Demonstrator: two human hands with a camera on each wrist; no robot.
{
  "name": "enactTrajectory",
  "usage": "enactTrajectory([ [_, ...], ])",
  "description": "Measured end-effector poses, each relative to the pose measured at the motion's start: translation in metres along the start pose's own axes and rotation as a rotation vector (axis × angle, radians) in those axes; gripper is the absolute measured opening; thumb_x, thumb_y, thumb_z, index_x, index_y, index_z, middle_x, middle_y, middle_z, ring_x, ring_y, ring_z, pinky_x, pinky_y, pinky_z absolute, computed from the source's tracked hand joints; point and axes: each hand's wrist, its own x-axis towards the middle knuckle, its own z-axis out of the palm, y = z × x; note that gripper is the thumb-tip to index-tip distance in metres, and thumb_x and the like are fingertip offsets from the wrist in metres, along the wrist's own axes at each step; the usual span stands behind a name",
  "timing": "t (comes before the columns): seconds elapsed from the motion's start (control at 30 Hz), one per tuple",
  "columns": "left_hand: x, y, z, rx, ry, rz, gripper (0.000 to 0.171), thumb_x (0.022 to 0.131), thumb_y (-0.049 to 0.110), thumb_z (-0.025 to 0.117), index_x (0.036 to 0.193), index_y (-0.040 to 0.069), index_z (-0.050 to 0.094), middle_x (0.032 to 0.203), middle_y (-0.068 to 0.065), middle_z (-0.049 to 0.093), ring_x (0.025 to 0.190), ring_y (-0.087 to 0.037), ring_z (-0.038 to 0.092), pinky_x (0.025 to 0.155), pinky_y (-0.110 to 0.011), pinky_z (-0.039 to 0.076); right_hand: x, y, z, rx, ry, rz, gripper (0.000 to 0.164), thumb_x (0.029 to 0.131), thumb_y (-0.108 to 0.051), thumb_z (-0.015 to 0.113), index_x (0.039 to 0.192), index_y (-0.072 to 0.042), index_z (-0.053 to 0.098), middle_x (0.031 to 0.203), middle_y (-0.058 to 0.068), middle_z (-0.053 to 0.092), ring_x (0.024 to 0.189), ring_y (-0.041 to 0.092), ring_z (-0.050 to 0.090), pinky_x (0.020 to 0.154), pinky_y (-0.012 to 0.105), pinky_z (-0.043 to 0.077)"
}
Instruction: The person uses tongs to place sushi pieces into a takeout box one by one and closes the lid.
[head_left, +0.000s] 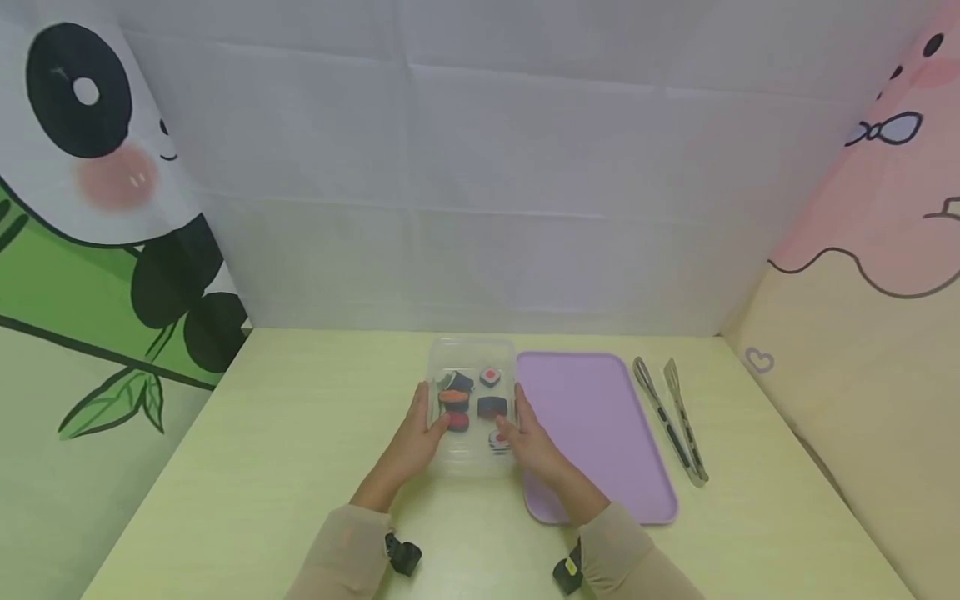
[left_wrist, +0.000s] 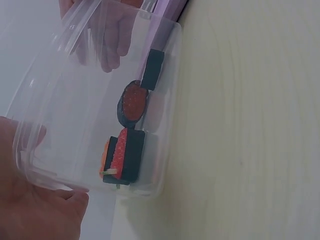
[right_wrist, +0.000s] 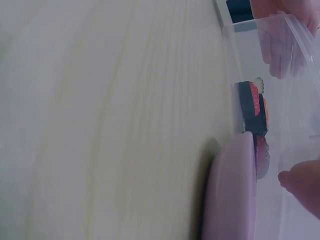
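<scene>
A clear plastic container (head_left: 472, 465) holds several sushi pieces, among them an orange-topped piece (head_left: 453, 397), a red-topped one (left_wrist: 134, 102) and a white roll with a pink centre (head_left: 490, 377). My left hand (head_left: 411, 437) grips the container's left side, thumb at the near part of the wall. On the opposite side my right hand (head_left: 536, 448) holds it in the same way, its thumb over the edge. In the left wrist view the container tilts. Whether its base touches the table cannot be told.
Just right of the container lies a purple tray (head_left: 592, 417), partly under my right wrist. Metal tongs (head_left: 661, 410) with dark grips lie beyond it on the pale wooden table (head_left: 262, 467). A white sheet (head_left: 487, 208) hangs behind the table, with printed cloths at both sides.
</scene>
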Motion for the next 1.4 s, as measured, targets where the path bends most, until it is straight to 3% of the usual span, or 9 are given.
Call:
enactTrajectory([
  [0.13, 0.002, -0.004, -0.001, -0.069, -0.018, 0.021, 0.073, 0.105, 0.021, 0.046, 0.154, -0.002, -0.002, 0.159, -0.025, 0.0, 0.144, -0.04, 0.001, 0.113, -0.058, 0.008, 0.0, -0.002, -0.002, -0.041, -0.013, 0.009, 0.075, 0.104, -0.027, 0.046, 0.155, -0.004, -0.003, 0.16, 0.019, -0.001, 0.145, 0.038, 0.004, 0.115, 0.052, 0.004],
  [0.33, 0.002, -0.005, -0.005, -0.175, -0.039, 0.011, 0.076, 0.103, 0.02, 0.049, 0.154, 0.0, -0.004, 0.16, -0.023, 0.0, 0.144, -0.04, 0.001, 0.113, -0.059, 0.007, 0.0, -0.009, -0.008, -0.048, -0.028, 0.027, 0.079, 0.101, -0.029, 0.053, 0.156, -0.005, 0.002, 0.16, 0.019, 0.004, 0.144, 0.039, 0.006, 0.115, 0.054, 0.006],
  [0.53, 0.002, -0.002, -0.009, -0.14, -0.066, 0.016, 0.077, 0.103, 0.022, 0.051, 0.154, -0.002, -0.002, 0.159, -0.025, 0.003, 0.144, -0.042, 0.005, 0.113, -0.058, 0.01, -0.001, -0.014, -0.012, -0.067, -0.03, 0.042, 0.082, 0.099, -0.026, 0.057, 0.156, -0.004, 0.002, 0.159, 0.02, 0.008, 0.144, 0.04, 0.011, 0.114, 0.054, 0.01],
  [0.7, 0.014, 0.001, -0.017, -0.094, -0.049, 0.01, 0.077, 0.104, 0.033, 0.048, 0.155, 0.001, -0.001, 0.159, -0.025, 0.008, 0.142, -0.044, 0.014, 0.112, -0.06, 0.017, 0.011, -0.024, -0.017, -0.088, 0.037, 0.05, 0.081, 0.098, -0.025, 0.059, 0.156, -0.005, 0.006, 0.157, 0.023, 0.017, 0.141, 0.043, 0.02, 0.113, 0.056, 0.017],
  [0.83, 0.028, 0.006, -0.021, -0.001, -0.045, -0.008, 0.075, 0.104, 0.041, 0.042, 0.156, 0.003, 0.004, 0.16, -0.022, 0.001, 0.144, -0.041, 0.005, 0.113, -0.059, 0.01, 0.029, -0.027, -0.016, -0.13, 0.08, 0.016, 0.074, 0.099, -0.02, 0.054, 0.155, 0.0, 0.009, 0.157, 0.027, 0.011, 0.143, 0.043, 0.013, 0.114, 0.056, 0.012],
  [1.0, 0.034, 0.006, -0.019, 0.06, -0.104, -0.038, 0.073, 0.104, 0.043, 0.038, 0.156, 0.001, 0.007, 0.16, -0.021, -0.004, 0.145, -0.038, -0.001, 0.114, -0.058, 0.006, 0.042, -0.02, -0.009, -0.187, 0.064, 0.047, 0.07, 0.101, -0.02, 0.05, 0.154, 0.004, 0.01, 0.157, 0.028, 0.01, 0.144, 0.041, 0.01, 0.115, 0.052, 0.01],
  [1.17, 0.035, 0.002, -0.019, 0.088, -0.149, -0.018, 0.078, 0.103, 0.05, 0.037, 0.155, -0.001, 0.008, 0.16, -0.021, -0.009, 0.145, -0.039, -0.004, 0.114, -0.057, 0.006, 0.038, -0.02, -0.009, -0.104, 0.054, 0.091, 0.073, 0.102, -0.02, 0.052, 0.155, -0.001, 0.007, 0.159, 0.02, 0.012, 0.144, 0.037, 0.013, 0.116, 0.049, 0.011],
  [1.27, 0.035, 0.002, -0.022, 0.077, -0.179, -0.011, 0.074, 0.105, 0.043, 0.036, 0.154, -0.002, 0.004, 0.159, -0.021, -0.014, 0.144, -0.039, -0.007, 0.114, -0.059, 0.005, 0.036, -0.02, -0.011, -0.029, 0.037, 0.102, 0.076, 0.101, -0.019, 0.054, 0.157, -0.006, 0.005, 0.16, 0.018, 0.012, 0.144, 0.037, 0.012, 0.116, 0.05, 0.011],
  [1.4, 0.034, 0.003, -0.024, 0.041, -0.223, -0.004, 0.061, 0.107, 0.032, 0.035, 0.153, -0.004, 0.016, 0.157, -0.022, -0.02, 0.143, -0.04, -0.014, 0.112, -0.062, 0.0, 0.035, -0.017, -0.013, 0.045, 0.021, 0.108, 0.079, 0.099, -0.018, 0.058, 0.157, -0.01, 0.006, 0.16, 0.018, 0.013, 0.144, 0.037, 0.011, 0.115, 0.051, 0.009],
])
